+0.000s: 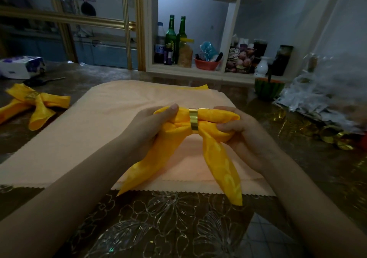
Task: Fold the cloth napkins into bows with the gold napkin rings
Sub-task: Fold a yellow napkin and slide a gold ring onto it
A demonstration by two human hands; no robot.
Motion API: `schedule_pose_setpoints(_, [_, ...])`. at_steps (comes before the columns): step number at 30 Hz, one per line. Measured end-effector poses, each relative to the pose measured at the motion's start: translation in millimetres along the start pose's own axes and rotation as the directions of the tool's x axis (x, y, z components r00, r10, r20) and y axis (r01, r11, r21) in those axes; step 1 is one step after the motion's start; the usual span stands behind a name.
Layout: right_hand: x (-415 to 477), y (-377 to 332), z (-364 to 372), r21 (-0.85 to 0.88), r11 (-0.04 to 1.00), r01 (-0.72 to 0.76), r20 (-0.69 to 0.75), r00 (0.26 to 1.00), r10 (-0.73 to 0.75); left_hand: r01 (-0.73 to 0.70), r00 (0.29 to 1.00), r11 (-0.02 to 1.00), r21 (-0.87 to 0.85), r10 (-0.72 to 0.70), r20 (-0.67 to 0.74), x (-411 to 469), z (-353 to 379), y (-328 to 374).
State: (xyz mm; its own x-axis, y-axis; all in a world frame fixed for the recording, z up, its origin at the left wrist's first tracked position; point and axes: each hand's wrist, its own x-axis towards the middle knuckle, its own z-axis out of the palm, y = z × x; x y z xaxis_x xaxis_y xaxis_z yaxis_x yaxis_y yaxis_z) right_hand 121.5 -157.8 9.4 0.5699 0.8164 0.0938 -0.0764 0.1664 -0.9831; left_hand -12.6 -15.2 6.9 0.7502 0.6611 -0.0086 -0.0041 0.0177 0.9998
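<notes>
The left hand point(153, 124) pinches the napkin point(224, 168) loop at 9 o'clock of the ring point(193, 121). The right hand point(244, 136) grips the loop at 3 o'clock, likely to even them out. It is held above the peach cloths point(89, 128) mid-worktop point(178, 224), tails toward 6. A finished bow point(39, 104) lies at 10 o'clock.

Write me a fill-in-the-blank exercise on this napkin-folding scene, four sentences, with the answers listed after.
The gold napkin ring encircles the middle of a ____ napkin.
The left hand and right hand grip the napkin on either side of the ____.
A finished bow lies on the table to the person's ____.
Two ____ glass bottles stand on the shelf behind.
Missing words: yellow, ring, left, green.
</notes>
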Motion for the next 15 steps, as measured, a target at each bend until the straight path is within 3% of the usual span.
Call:
schedule_pose_setpoints(4, [-1.9, 0.3, -2.4, -0.027, 0.998, -0.058, 0.064, 0.996, 0.06, -0.243, 0.97, 0.957, 0.155, 0.244, 0.018, -4.8, -1.1, 4.2])
schedule_pose_setpoints(8, [-2.1, -1.3, -3.1, -0.116, 0.988, -0.099, 0.021, 0.995, 0.102, -0.485, 0.872, 0.805, 0.342, 0.476, 0.116, -7.0, -1.4, 5.7])
schedule_pose_setpoints(11, [-3.8, -5.1, -4.6, -0.141, 0.986, -0.092, 0.013, 0.995, 0.095, -0.557, 0.822, 0.723, 0.407, 0.55, 0.148, -6.9, 0.6, 4.1])
schedule_pose_setpoints(15, [-5.1, -3.6, -7.2, -0.167, 0.985, -0.035, 0.051, 0.998, 0.044, -0.537, 0.815, 0.672, 0.509, 0.57, 0.107, -4.0, 1.1, -0.7])
